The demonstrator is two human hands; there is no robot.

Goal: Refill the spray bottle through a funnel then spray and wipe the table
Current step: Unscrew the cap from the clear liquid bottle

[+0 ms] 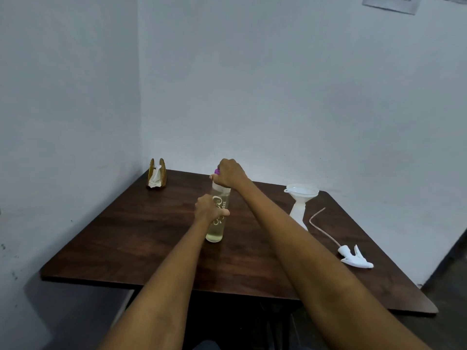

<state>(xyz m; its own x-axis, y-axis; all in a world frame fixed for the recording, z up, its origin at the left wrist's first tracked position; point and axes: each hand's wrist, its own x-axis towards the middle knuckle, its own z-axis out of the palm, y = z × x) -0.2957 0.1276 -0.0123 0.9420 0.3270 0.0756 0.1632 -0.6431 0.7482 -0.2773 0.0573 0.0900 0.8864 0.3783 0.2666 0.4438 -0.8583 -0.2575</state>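
A clear bottle stands upright near the middle of the dark wooden bench, with pale yellowish liquid showing in its lower part and white lettering on its side. The left hand is wrapped around the bottle's middle, fingers curled closed on it and the thumb lying across the front. The right hand is closed over the top of the bottle, gripping a purple cap of which only a sliver shows past the fingers (whether the cap is tight or loose cannot be told).

To the right, well apart from the bottle, a white spray bottle stands on the bench with a white funnel seated in its neck. Nearer the bench's right edge lies the white trigger sprayer head, on its side, its thin dip tube curving away toward the funnel and ending just beside the spray bottle.

At the far left corner of the bench, against the pale walls, a wooden napkin holder stands holding white napkins. Both forearms reach in bare from the bottom of the view.
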